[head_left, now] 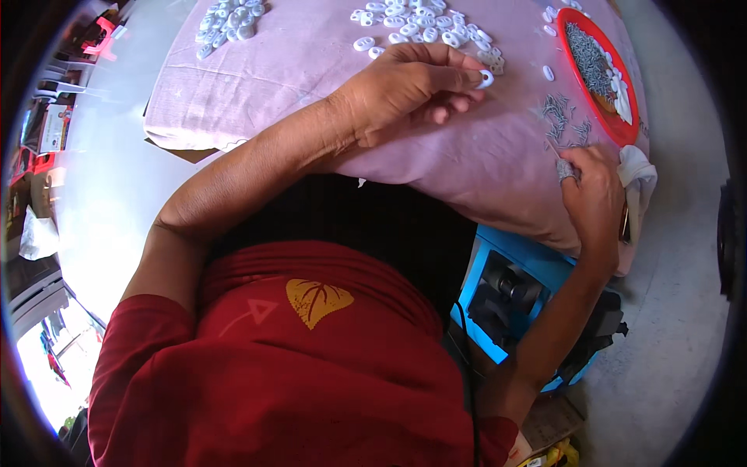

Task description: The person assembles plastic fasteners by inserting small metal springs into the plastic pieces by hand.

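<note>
My left hand is raised over the near part of the cloth-covered table, pinching a small white oval plastic piece with a hole between thumb and fingertips. Beyond it lies a heap of similar white oval pieces. On the right, my right hand rests low by a scatter of small grey screws. Grey wrapping covers one of its fingers. Its fingertips are closed on something thin that I cannot make out, pointing toward the screws.
A red tray at the right holds many screws and some white pieces. A second pile of finished-looking pale pieces sits at the far left of the pink cloth. White cloth hangs by the right edge, above a blue box-like object.
</note>
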`<action>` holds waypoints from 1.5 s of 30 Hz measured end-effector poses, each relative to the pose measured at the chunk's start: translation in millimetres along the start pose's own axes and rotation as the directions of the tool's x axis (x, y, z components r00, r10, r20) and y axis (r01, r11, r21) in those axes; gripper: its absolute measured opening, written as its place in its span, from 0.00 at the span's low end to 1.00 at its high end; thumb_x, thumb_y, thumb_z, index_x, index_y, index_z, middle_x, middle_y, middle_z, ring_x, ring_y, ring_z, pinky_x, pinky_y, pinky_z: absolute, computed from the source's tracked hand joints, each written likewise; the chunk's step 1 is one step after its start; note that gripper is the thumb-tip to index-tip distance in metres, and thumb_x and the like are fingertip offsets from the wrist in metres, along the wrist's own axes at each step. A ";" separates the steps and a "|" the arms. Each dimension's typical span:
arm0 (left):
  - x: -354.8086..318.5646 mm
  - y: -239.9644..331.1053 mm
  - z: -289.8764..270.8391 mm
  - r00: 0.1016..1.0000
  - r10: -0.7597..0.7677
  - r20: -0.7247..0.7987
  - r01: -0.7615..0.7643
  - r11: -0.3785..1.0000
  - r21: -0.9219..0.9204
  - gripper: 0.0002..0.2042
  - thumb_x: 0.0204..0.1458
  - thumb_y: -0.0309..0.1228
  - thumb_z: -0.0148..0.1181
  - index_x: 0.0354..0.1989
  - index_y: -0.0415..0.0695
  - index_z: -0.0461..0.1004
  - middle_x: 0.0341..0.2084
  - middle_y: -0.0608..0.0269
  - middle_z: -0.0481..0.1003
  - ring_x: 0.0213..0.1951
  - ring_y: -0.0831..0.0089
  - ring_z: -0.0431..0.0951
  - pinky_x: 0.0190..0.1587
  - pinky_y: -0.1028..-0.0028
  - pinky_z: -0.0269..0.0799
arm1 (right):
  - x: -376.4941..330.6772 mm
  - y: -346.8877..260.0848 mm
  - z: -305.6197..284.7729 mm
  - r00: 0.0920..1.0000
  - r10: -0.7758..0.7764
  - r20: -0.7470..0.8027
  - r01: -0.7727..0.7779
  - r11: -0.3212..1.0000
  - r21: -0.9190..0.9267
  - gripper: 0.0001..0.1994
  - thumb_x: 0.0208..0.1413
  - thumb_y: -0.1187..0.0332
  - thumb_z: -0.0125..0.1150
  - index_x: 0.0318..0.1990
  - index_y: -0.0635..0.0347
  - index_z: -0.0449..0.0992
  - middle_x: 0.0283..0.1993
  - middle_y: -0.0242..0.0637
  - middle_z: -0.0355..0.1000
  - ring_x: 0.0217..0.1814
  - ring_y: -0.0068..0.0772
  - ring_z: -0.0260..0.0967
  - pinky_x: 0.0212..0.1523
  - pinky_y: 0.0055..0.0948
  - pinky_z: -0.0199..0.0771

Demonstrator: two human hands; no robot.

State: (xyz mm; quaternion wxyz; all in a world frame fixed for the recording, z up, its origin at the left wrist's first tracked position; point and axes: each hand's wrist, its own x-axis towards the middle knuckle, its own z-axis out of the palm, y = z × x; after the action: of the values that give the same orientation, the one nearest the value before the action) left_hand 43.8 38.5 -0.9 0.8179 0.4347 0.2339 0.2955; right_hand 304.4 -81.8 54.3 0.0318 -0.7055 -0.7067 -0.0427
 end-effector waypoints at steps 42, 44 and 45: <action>4.0 -15.7 17.7 0.961 -0.205 0.186 0.235 0.960 -0.155 0.10 0.56 0.32 0.59 0.44 0.43 0.73 0.33 0.64 0.79 0.31 0.83 0.76 0.29 0.85 0.66 | 4.6 -89.0 45.5 0.841 0.524 -0.135 0.115 0.070 0.991 0.07 0.51 0.80 0.52 0.38 0.69 0.72 0.39 0.37 0.72 0.41 0.23 0.67 0.43 0.23 0.69; 4.7 -16.0 19.5 0.962 -0.200 0.185 0.228 0.963 -0.143 0.10 0.56 0.32 0.59 0.44 0.43 0.73 0.33 0.64 0.79 0.31 0.83 0.76 0.29 0.85 0.66 | 4.7 -84.2 46.6 0.841 0.522 -0.142 0.121 0.075 0.990 0.07 0.51 0.79 0.52 0.38 0.70 0.72 0.39 0.37 0.72 0.43 0.24 0.67 0.47 0.25 0.69; 5.1 -16.0 20.4 0.964 -0.194 0.181 0.220 0.966 -0.133 0.10 0.56 0.32 0.59 0.44 0.43 0.73 0.32 0.64 0.79 0.30 0.83 0.76 0.29 0.85 0.66 | 6.2 -81.2 51.9 0.840 0.494 -0.224 0.164 0.163 0.973 0.07 0.51 0.80 0.52 0.38 0.70 0.73 0.39 0.37 0.72 0.42 0.24 0.67 0.46 0.24 0.69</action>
State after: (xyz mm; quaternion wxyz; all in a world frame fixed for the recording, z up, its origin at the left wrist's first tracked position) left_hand 65.0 23.2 -4.7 0.8917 0.3675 0.1858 0.1877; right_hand 224.0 -70.2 2.1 0.6594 -0.5561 -0.4450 0.2407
